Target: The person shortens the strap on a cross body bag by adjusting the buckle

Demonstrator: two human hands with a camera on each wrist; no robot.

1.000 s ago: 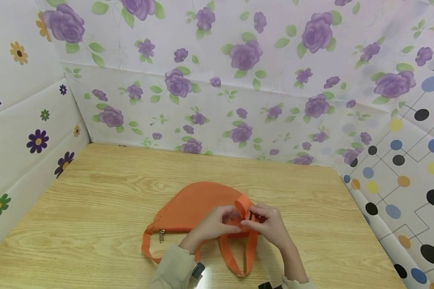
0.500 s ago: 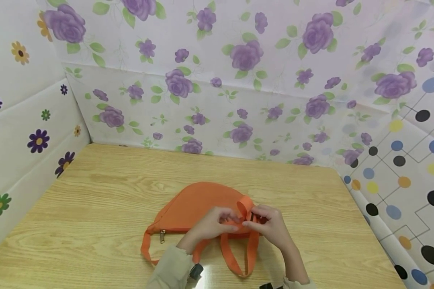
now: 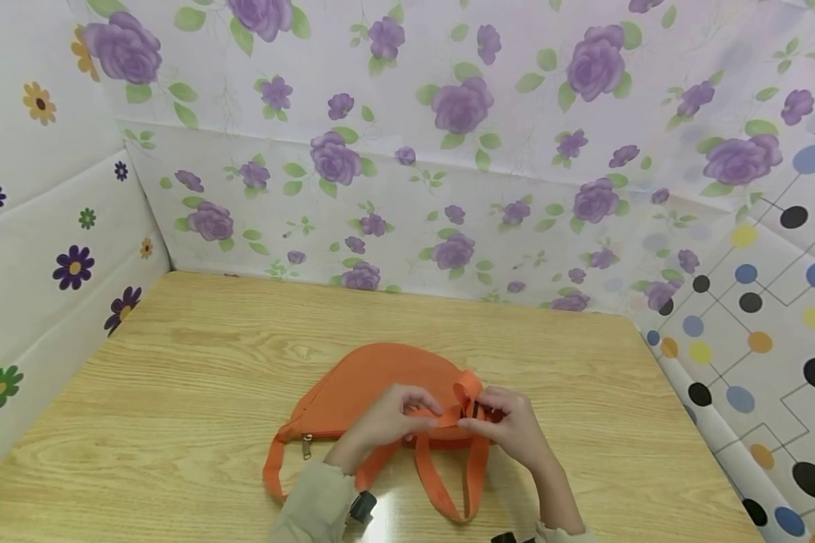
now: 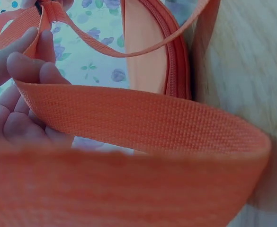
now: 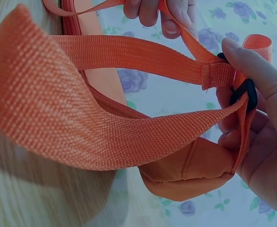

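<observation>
An orange waist bag [image 3: 380, 381] lies on the table, with its zipper side and metal zipper pull [image 3: 306, 446] toward me. My right hand [image 3: 516, 428] pinches the orange webbing strap [image 5: 138, 53] at a black slider buckle [image 5: 246, 96], over the bag's right end. A small strap loop [image 3: 469, 385] sticks up beside the thumb and fingers. Just left of it, my left hand [image 3: 394, 416] pinches another stretch of the strap between thumb and fingers. In the left wrist view, a wide band of webbing [image 4: 143, 118] passes close across the left hand's fingers.
A strap loop [image 3: 441, 498] hangs toward me from the bag's right side, and more strap [image 3: 272, 467] curves off its left end. The wooden table [image 3: 197, 362] meets flowered sheeting [image 3: 407, 204] at the back. Dotted sheeting [image 3: 754, 362] stands at the right.
My left hand has moved slightly left, and a stretch of strap now runs between the hands. My right hand has shifted a little right with the buckle and the small loop.
</observation>
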